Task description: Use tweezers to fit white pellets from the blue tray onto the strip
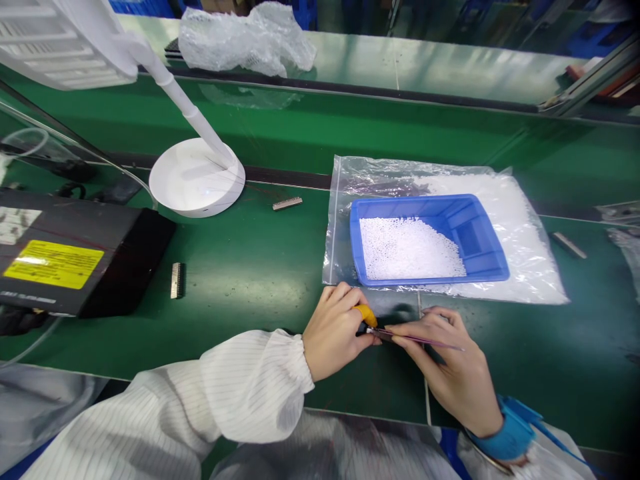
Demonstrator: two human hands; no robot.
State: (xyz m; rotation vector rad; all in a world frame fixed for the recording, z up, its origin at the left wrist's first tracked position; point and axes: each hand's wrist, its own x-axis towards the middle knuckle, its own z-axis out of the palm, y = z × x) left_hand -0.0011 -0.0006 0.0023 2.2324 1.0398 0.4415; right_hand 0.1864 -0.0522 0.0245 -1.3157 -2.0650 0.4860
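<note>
My left hand [331, 333] is closed in a pinch near the table's front edge, with a yellow finger cot [367, 315] on one finger. Between its fingertips is a tiny white-and-dark piece [369, 329], too small to name. Slim pinkish tweezers [440, 344] are gripped in my right hand [453, 353], their tips pointing left and meeting that piece. Just beyond both hands, a blue bin [356, 250] holds small white pellets [407, 250] and rests on a clear zip bag [530, 247] filled with similar white material.
Small metal comb-like strips lie about: one strip [176, 280] at left, one [287, 204] behind, one [570, 245] at right. A white lamp base [197, 179] stands at back left, beside a black box [120, 267]. Bubble wrap [245, 39] sits on the ledge.
</note>
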